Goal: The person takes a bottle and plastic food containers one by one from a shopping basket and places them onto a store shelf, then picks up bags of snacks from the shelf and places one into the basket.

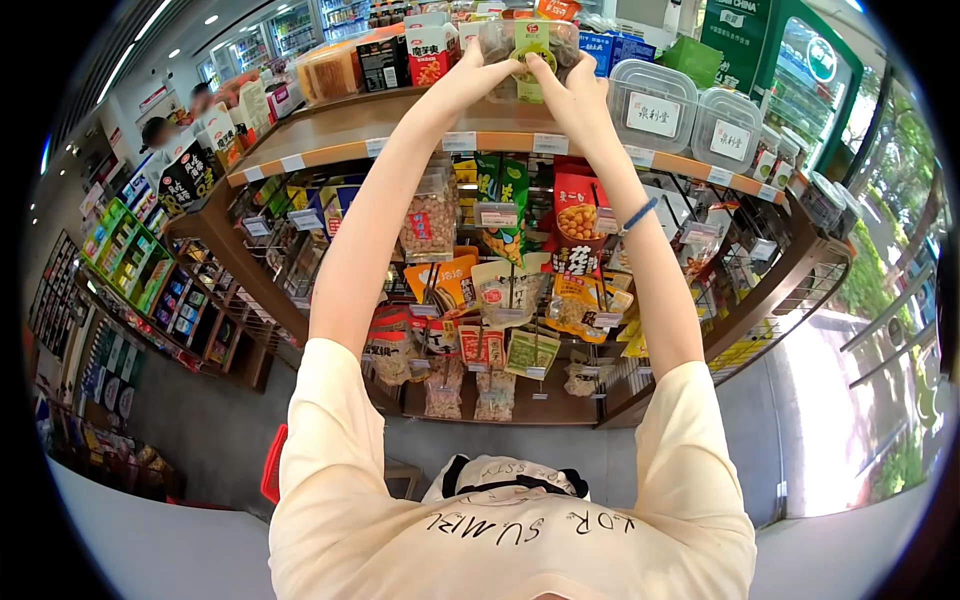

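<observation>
Both my arms stretch forward to the top of a wooden display shelf. Between my hands is a clear plastic box with a green label, and its dark contents show through the sides. My left hand is closed on the box's left side, thumb pointing toward the label. My right hand grips the right side, its thumb near the label too. The fingertips behind the box are hidden. Whether the box rests on the shelf or is lifted, I cannot tell.
Left of the box stand a red-and-white carton, a black box and packed bread. Clear lidded tubs stand to the right. Snack bags hang below the shelf top. Two people are at far left.
</observation>
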`<state>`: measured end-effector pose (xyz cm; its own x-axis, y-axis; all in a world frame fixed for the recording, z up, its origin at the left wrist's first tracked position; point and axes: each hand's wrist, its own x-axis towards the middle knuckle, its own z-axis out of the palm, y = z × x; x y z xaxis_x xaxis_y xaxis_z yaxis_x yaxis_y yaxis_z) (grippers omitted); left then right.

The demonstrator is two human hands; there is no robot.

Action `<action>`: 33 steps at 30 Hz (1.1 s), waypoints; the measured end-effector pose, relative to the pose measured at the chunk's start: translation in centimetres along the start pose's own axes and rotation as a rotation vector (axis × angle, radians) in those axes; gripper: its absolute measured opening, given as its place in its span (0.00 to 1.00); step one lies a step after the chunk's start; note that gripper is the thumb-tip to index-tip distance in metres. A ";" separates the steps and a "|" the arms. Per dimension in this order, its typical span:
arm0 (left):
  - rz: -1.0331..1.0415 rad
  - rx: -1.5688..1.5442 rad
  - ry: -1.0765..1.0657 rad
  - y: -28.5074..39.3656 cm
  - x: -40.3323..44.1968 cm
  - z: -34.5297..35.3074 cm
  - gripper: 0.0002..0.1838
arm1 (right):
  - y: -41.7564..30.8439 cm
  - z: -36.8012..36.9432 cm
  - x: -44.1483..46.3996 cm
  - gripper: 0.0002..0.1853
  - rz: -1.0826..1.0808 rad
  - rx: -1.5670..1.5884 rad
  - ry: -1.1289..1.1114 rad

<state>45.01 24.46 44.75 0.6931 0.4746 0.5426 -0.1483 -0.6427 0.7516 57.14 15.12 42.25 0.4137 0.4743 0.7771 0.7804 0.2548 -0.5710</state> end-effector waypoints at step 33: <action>-0.189 0.526 -0.253 -6.6 8.6 3.0 0.63 | 8.4 3.6 6.6 0.68 0.321 -0.247 -0.195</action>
<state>54.06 31.01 43.36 0.8291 0.4931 0.2635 0.3169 -0.8028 0.5050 64.74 23.41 41.59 0.5757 0.6527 0.4925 0.7250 -0.1290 -0.6765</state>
